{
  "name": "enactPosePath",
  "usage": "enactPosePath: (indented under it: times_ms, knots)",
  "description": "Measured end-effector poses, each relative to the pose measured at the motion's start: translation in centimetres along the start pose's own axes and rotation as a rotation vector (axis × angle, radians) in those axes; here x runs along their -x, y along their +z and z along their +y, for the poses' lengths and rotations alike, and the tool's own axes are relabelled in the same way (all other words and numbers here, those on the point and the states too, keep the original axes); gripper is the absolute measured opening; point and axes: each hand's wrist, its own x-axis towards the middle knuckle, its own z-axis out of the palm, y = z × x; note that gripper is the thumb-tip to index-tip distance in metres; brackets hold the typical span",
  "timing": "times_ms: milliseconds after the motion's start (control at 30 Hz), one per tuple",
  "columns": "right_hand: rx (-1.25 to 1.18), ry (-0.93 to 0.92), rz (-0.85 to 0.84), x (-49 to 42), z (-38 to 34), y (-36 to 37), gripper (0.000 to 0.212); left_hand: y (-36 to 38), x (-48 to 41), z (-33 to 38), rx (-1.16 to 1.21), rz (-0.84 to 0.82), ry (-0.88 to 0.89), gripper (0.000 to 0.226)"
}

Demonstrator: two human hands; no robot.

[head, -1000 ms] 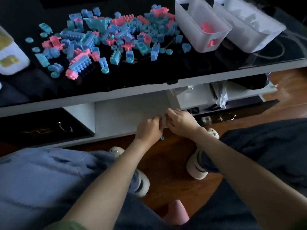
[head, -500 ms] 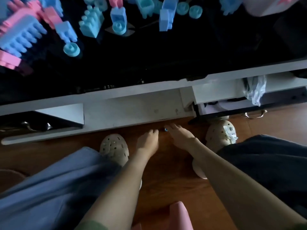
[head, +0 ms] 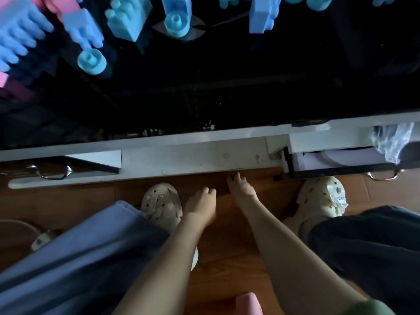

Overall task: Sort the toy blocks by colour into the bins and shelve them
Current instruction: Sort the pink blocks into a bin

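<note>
A: Top strip, starting left?
B: toy blocks [head: 129, 17] lie along the top edge of the frame on the black table top [head: 227, 87]. A pink block [head: 58, 5] sits in the upper left corner and the rest are blue. The round blue block [head: 92, 61] sits nearest the front, left of centre. All are blurred.

A: Below that?
B: The table's white edge [head: 181, 153] crosses the middle of the frame. There's a metal drawer handle [head: 52, 172] at mid left and a plastic bag [head: 393, 139] hanging at far right. Under it is the wooden floor [head: 227, 246].

A: Lower half, left to right?
B: A blue trouser leg [head: 79, 258] fills the lower left, with the left shoe [head: 161, 205], a cream clog, beyond it. Just right of the clog is the left hand [head: 201, 204], seen back up over the floor, fingers curled under. I can't tell if it holds anything.

A: Right hand?
B: The right hand [head: 241, 189] is just right of centre. Its fingers [head: 237, 177] are stretched out and a little spread, with the tips down at the floor beside the table base. No pinch is visible. The hands are near each other but not touching.

A: Further right?
B: The right shoe [head: 322, 198] is at mid right and a dark trouser leg [head: 375, 242] at lower right. A pink object [head: 248, 303] shows at the bottom edge, but I can't tell what it is.
</note>
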Motion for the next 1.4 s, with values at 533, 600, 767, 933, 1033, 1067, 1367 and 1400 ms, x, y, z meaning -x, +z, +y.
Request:
enactPosePath:
  times_ms: [533,600,767,933,1033,1067,1367,1400]
  knots:
    - [-0.140,-0.195,0.143,9.6,-3.7,-6.5,0.046,-6.4,7.0,2.8,0.052,0.093,-0.046,0.036]
    - [-0.121,-0.220,0.191,11.7,-4.5,-8.0,0.044,-7.4,9.2,2.9,0.060,0.107,-0.072,0.035]
    - [-0.144,-0.285,0.282,17.6,-5.5,-12.7,0.039,-11.0,13.9,3.9,0.063,0.152,-0.102,0.033]
    - [-0.042,-0.348,0.356,23.4,-6.8,-19.2,0.023,-16.4,18.6,4.9,0.141,0.251,-0.194,0.035]
    - [-0.015,-0.431,0.402,26.5,-8.0,-22.5,0.028,-18.7,21.2,4.7,0.137,0.295,-0.234,0.037]
    - [0.024,-0.472,0.430,27.6,-8.2,-23.1,0.030,-19.6,22.1,4.8,0.100,0.312,-0.243,0.037]
    - [-0.082,-0.574,0.719,29.7,-8.8,-30.0,0.012,-26.4,27.6,2.4,0.157,0.661,0.095,0.021]
    - [-0.151,-0.561,0.719,29.4,-8.4,-30.6,0.010,-26.7,27.4,1.9,0.178,0.703,0.106,0.020]
